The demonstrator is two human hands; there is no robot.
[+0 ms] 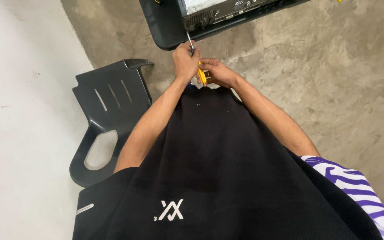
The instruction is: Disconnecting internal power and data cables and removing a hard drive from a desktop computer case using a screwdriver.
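Black plastic chair [112,106] at 9 o'clock, lying on the grey floor [334,89]. Left hand [184,60] at 12, closed around the metal shaft of a yellow-handled screwdriver [200,71], tip up toward the open metal case [218,13] on a black stool [165,26]. Right hand [218,72] just beside it, curled; its grip on the handle can't be told for sure. Judgement: keep the shaft in line with the screw, steady near the tip, turn from the handle.
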